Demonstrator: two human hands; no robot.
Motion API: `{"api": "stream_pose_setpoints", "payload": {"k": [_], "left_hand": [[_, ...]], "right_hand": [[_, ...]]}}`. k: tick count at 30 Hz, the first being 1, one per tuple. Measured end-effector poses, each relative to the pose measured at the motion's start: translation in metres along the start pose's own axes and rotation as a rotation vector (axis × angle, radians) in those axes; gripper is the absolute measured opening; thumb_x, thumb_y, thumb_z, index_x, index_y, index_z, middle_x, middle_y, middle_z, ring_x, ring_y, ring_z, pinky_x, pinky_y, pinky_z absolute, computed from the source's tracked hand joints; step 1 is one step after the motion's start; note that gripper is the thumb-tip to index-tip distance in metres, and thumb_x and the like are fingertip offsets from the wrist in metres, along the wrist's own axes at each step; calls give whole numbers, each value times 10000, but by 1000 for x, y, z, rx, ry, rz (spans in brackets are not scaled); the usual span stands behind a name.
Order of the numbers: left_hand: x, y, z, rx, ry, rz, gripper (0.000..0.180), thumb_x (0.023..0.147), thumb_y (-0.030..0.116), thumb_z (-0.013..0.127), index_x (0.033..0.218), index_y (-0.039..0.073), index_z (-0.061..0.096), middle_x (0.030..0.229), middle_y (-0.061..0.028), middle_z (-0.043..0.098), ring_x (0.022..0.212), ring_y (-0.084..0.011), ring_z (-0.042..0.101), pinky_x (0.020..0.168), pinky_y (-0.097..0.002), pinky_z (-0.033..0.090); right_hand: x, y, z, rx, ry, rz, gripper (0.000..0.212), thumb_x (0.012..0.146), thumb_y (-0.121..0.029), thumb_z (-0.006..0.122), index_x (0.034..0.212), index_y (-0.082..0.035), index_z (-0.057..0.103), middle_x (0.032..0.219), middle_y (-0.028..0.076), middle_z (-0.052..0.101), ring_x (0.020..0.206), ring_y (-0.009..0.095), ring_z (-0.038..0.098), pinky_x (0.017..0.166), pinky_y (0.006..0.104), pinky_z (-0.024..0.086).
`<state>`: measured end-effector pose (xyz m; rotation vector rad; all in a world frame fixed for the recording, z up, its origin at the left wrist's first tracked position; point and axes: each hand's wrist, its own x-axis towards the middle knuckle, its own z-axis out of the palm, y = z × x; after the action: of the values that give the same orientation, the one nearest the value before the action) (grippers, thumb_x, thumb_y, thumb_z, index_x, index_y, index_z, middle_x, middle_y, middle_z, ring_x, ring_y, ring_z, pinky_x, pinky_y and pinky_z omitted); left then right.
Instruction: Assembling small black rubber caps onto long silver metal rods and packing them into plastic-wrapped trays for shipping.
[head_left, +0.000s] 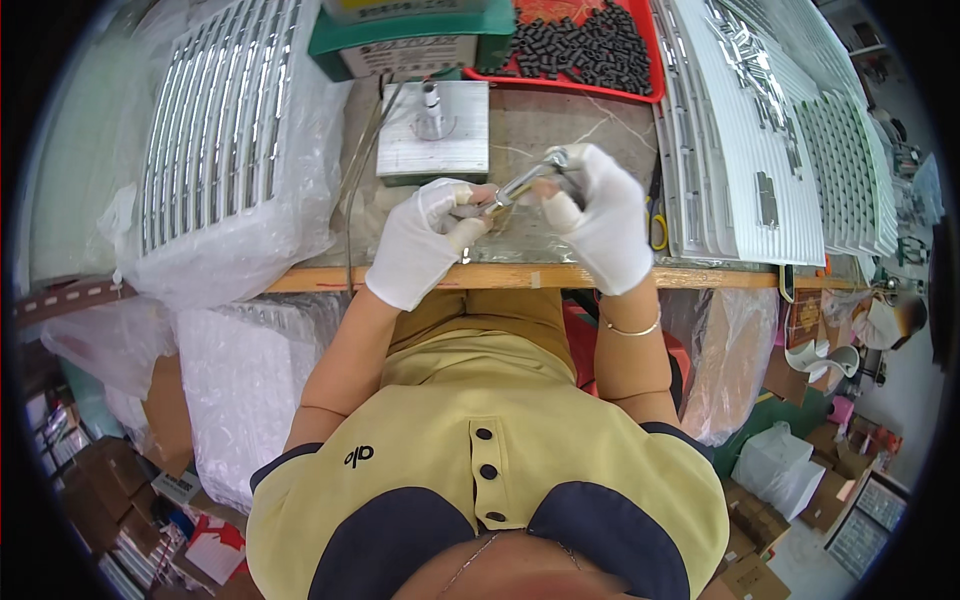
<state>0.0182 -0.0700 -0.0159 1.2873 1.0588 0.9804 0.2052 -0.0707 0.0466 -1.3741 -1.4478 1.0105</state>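
A shiny slim metal tube slants between my hands above the near part of the table. My left hand, in a white glove with bare fingertips, pinches its lower end. The fingers of my right hand, gloved the same way, close round its upper end; motion blurs them somewhat. Just beyond my left hand is a square metal block with a short shiny post standing upright on it.
A red tray holds many small black cylinders. Left lies plastic-wrapped sheeting with rows of chrome tubes. White ridged trays with loose metal pieces stand right, near yellow-handled scissors. A green box is behind the block; the wooden table edge runs nearest me.
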Motion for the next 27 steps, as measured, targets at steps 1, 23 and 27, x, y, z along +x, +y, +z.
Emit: {"api": "stream_pose_setpoints", "payload": {"k": [1,23,27], "left_hand": [[-2,1,-1,43,10,2,272,765,4,659,1034,43,665,898,-9,611,638,-25,509,551,-177,416],[70,23,-56,736,387,143,299,821,168,596,1090,50,540,980,-199,630,912,-346,608,799,-416,471],[36,31,-63,454,361,-124,266,851,182,569,1065,35,513,864,-199,633,810,-342,634,708,-409,479]], "right_hand": [[1,10,9,-48,1,-126,182,752,-28,631,926,-10,579,752,42,647,653,92,599,582,230,481],[103,41,72,-400,-104,-189,259,760,-162,702,941,0,610,787,102,652,698,162,617,689,267,491],[105,43,79,-467,-168,-118,330,758,-233,680,1054,-95,626,930,118,671,853,279,645,771,347,502]]}}
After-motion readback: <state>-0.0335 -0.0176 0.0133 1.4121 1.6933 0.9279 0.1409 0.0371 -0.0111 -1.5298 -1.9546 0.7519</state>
